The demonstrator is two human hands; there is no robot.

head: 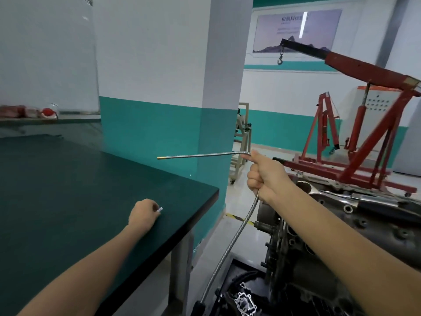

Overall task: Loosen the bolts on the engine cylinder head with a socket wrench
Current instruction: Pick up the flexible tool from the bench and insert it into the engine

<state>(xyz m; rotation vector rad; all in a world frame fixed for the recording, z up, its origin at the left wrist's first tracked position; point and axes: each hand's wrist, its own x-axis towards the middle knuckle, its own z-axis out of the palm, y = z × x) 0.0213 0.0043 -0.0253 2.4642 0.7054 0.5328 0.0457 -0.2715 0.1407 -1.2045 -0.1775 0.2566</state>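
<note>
Two hands in view: right hand (262,176) clenched around a flexible metal shaft (230,245), its gold-tipped end pointing left past the fingers, the rest hanging below the fist. Left hand (142,214) on the dark green table (68,190), fingers curled, pinching a small white-tipped object (160,209). Engine cylinder head (355,215) lies below and right of the right fingers, untouched.
</note>
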